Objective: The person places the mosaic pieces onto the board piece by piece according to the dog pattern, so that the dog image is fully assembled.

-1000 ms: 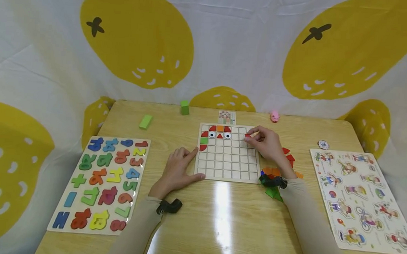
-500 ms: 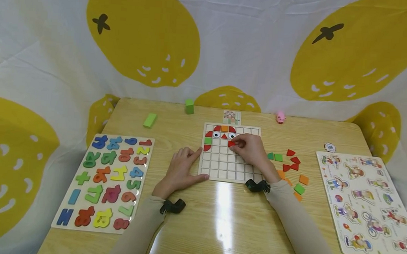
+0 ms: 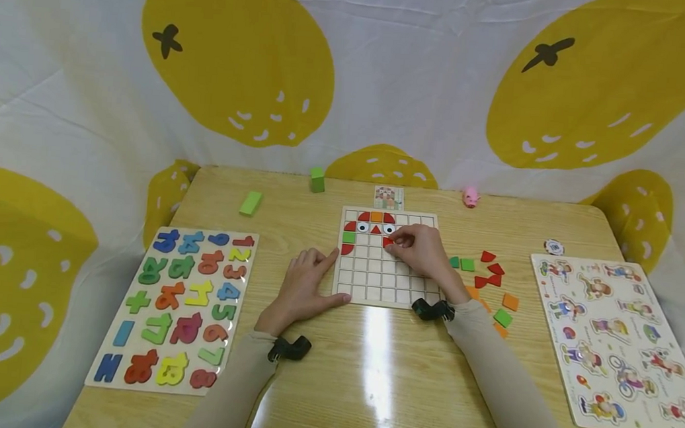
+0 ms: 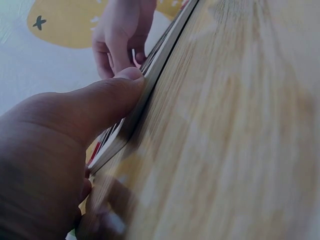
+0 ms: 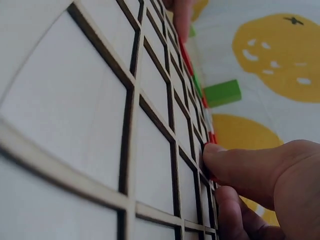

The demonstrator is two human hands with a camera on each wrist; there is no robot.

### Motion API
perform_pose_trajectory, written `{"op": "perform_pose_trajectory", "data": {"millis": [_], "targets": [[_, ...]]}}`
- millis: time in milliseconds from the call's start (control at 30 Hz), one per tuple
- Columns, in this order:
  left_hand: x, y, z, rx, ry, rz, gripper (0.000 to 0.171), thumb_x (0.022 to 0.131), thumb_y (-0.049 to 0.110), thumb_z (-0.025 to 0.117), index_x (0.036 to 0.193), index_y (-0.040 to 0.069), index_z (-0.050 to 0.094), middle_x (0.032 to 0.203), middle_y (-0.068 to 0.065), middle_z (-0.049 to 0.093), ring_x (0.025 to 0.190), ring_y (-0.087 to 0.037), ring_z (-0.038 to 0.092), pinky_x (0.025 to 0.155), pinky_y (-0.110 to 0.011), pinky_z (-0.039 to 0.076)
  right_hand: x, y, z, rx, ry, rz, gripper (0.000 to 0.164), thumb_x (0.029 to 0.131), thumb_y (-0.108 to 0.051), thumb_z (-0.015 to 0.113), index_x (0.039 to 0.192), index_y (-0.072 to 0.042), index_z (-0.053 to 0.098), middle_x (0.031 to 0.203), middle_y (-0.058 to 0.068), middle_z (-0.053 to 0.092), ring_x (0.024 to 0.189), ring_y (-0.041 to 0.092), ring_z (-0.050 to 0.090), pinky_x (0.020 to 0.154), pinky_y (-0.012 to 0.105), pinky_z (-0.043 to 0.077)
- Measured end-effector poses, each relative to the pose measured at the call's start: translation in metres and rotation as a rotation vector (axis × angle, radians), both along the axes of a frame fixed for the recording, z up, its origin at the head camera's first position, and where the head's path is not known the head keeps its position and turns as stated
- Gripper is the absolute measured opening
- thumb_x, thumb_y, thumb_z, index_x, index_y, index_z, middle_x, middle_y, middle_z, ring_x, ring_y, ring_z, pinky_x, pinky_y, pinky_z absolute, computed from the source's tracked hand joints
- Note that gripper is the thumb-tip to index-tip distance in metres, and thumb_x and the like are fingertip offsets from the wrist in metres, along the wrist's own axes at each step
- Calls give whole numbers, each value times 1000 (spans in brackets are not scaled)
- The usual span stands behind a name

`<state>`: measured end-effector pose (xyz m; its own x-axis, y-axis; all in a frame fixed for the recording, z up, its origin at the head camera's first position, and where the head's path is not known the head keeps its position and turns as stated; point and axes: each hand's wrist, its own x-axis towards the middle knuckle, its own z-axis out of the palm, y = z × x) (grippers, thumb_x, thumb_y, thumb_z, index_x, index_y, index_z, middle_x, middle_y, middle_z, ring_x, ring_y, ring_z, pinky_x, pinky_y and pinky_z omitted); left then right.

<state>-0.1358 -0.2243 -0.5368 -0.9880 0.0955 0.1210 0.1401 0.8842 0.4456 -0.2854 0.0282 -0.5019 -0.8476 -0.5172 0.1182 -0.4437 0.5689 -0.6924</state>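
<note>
A wooden grid board (image 3: 368, 279) lies mid-table, with red, orange and green tiles and two eye tiles (image 3: 362, 228) in its upper left cells. My left hand (image 3: 303, 289) rests at the board's left side, thumb on the near corner and index fingertip at the left edge. With thumb and index finger, my right hand (image 3: 426, 252) pinches a red tile (image 3: 387, 242) at the cell just below the right eye tile. The fingers partly cover that tile. In the right wrist view, the right thumb (image 5: 240, 162) presses down at the grid.
Loose red tiles (image 3: 496, 269), green tiles (image 3: 467, 264) and orange tiles (image 3: 510, 302) lie right of the board. A picture card (image 3: 389, 197) sits behind it. A number puzzle (image 3: 177, 308) is at left, a figure puzzle (image 3: 613, 346) at right. Green blocks (image 3: 251, 203) stand farther back.
The right hand has moved left and nearer with the red tile, from the board's right side to below the right eye tile. The left hand holds its place; the view has shifted slightly.
</note>
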Motion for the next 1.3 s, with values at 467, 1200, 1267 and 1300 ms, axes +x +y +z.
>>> {"op": "perform_pose_trajectory", "data": {"millis": [467,1200,1267,1300], "targets": [[1,3,2,-2,-17,11,101,75,78,62,156,24,33,109,2,42,99,-16,35,84,-33,28,-7,20,8,-38,-53,26,23,84,-25,79,102,-10,75,88,2,70,75,17,63,67,30,50],[4,2,2,22,-5,8,102,74,79,62,155,24,34,108,2,41,96,-16,35,83,-34,27,-19,181,17,275,-102,-114,27,95,-29,67,104,-4,65,94,12,67,82,23,61,72,35,46],[4,2,2,22,-4,6,101,74,80,61,155,24,34,108,2,41,97,-16,35,84,-34,27,-19,178,17,252,-75,-117,25,95,-29,67,103,-5,63,94,12,67,83,23,61,73,35,46],[4,2,2,21,-4,6,101,74,80,61,155,25,34,108,2,41,97,-16,35,84,-34,27,-19,175,18,231,-57,-120,24,96,-28,66,103,-6,62,94,11,67,83,23,61,73,34,46]]}}
